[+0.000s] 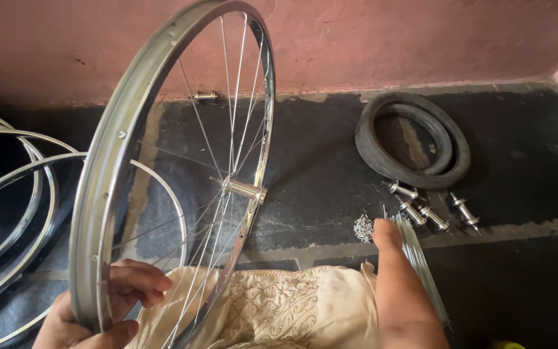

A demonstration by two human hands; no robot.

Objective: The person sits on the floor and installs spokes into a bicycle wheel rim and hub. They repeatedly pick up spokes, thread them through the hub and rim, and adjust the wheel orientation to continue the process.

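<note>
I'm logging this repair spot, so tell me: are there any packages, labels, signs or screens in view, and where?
None: no package, label, sign or screen shows.
Loose parts only: the left hand grips the wheel rim, and the right hand reaches to the spokes by the nipples, hubs and black tyre on the dark floor.

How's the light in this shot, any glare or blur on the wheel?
Head view: daylight falls from the right, brightest on the pink wall; soft sheen on the wheel rim, no harsh glare. The near rim by the left hand looks stretched by the wide lens. The right hand and spoke bundle are fairly sharp.
</note>
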